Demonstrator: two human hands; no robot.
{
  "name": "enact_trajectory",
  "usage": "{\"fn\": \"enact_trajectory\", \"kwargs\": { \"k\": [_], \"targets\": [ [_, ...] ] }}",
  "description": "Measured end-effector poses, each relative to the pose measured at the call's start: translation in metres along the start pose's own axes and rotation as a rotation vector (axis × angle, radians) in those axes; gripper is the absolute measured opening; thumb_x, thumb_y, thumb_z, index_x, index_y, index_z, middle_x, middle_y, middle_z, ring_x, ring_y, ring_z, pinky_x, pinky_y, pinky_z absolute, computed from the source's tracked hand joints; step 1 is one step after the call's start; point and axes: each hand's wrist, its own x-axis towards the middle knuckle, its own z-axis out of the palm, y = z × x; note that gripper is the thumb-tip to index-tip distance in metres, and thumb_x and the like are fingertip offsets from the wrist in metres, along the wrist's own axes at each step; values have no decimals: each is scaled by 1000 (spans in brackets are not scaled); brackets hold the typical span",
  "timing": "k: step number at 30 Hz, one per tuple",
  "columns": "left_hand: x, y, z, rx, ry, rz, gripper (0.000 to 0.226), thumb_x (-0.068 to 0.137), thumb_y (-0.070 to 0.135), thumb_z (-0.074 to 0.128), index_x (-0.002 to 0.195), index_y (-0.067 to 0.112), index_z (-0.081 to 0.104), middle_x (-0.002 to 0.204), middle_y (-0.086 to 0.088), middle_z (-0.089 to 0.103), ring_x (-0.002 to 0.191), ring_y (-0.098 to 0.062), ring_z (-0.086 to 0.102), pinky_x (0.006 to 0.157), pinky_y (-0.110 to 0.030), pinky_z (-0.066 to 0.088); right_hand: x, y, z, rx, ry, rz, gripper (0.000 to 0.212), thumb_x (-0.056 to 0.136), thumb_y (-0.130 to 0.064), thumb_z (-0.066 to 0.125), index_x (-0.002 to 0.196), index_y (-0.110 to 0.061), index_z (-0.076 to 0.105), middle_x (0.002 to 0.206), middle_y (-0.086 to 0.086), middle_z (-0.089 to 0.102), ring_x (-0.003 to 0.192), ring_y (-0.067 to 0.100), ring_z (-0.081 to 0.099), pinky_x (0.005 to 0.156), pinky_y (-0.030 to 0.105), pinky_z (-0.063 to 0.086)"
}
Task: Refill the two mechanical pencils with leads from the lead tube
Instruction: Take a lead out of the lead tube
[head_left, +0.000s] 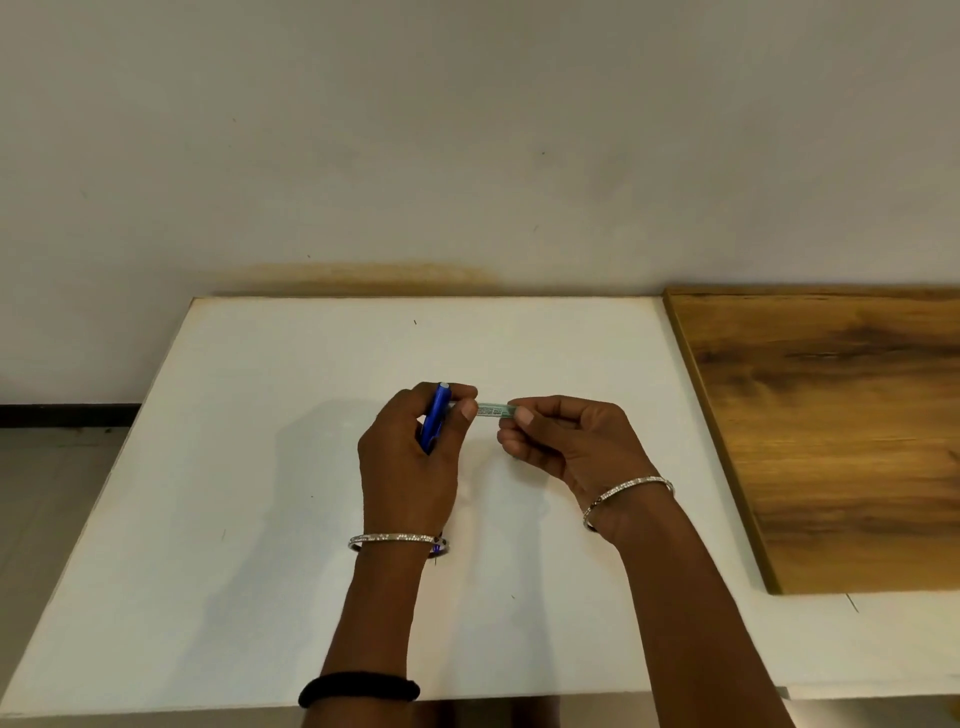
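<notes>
My left hand (410, 447) is closed around a blue mechanical pencil (435, 415), which stands nearly upright in the fist with its top end poking out above the fingers. A small clear lead tube (492, 410) with a green label lies level between both hands. The left thumb and forefinger pinch its left end, and my right hand (566, 441) pinches its right end. A bit of blue and purple, possibly the second pencil (439, 545), peeks out beside my left wrist; the rest of it is hidden. Both hands hover above the white table (260, 467).
A wooden board (831, 426) lies on the table to the right of my hands. The table's left edge drops to a tiled floor. A plain wall rises behind the far edge. Silver bangles circle both wrists.
</notes>
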Motion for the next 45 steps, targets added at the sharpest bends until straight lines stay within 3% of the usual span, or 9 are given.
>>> {"fn": "enact_trajectory", "kwargs": {
  "k": [12,17,24,27,30,32,36,41,45],
  "targets": [
    [-2,4,2,42,20,106,18,88,26,61,103,22,69,99,5,66,87,0,57,75,3,38,-1,-1,-6,67,-54,84,18,84,5,65,101,11,68,88,23,73,76,28,73,70,27,60],
    [0,-3,2,67,-2,51,20,89,30,60,104,22,69,97,3,68,86,-9,59,73,-2,41,0,-4,-6,87,-11,48,19,81,3,68,99,10,69,84,23,73,73,27,73,66,26,59],
    [-1,-12,0,144,-144,7,19,90,34,57,96,22,70,81,3,68,69,-9,55,60,-5,38,-3,-9,-11,-26,42,-9,11,82,1,70,90,8,71,77,21,73,66,26,73,61,26,59],
    [-1,-14,1,165,-180,12,17,90,35,57,93,23,69,75,2,66,62,-10,52,59,-13,40,-4,-11,-13,-83,52,-33,12,82,0,71,89,9,70,75,21,73,63,25,72,58,27,59],
    [-3,-14,2,161,-213,4,15,90,35,58,93,24,68,73,0,66,60,-17,54,60,-35,51,-3,-13,-13,-124,76,-68,11,82,-2,71,88,8,71,71,19,73,61,25,72,56,27,59],
    [-3,-15,3,155,-222,3,13,90,35,58,93,26,68,74,1,66,60,-18,55,61,-40,54,-2,-13,-12,-156,99,-94,11,83,-5,71,87,6,71,69,16,73,59,23,71,56,28,60],
    [-1,-18,3,118,-224,-16,9,90,33,59,90,30,67,76,7,70,55,-10,53,59,-31,50,1,-13,-12,-220,152,-171,13,83,-11,72,87,2,72,68,12,72,57,19,68,56,27,59],
    [-1,-19,3,75,-249,-74,9,90,31,58,91,31,67,76,13,73,52,1,56,64,-33,54,4,-12,-10,-274,203,-243,16,84,-17,73,87,-2,72,70,11,73,59,19,66,55,27,58],
    [-2,-18,4,19,-257,-109,9,91,29,57,92,31,66,74,14,74,42,-2,51,51,-31,54,5,-11,-10,-325,253,-279,18,87,-25,69,87,-7,71,76,9,74,61,17,68,56,28,59]
  ]
}}
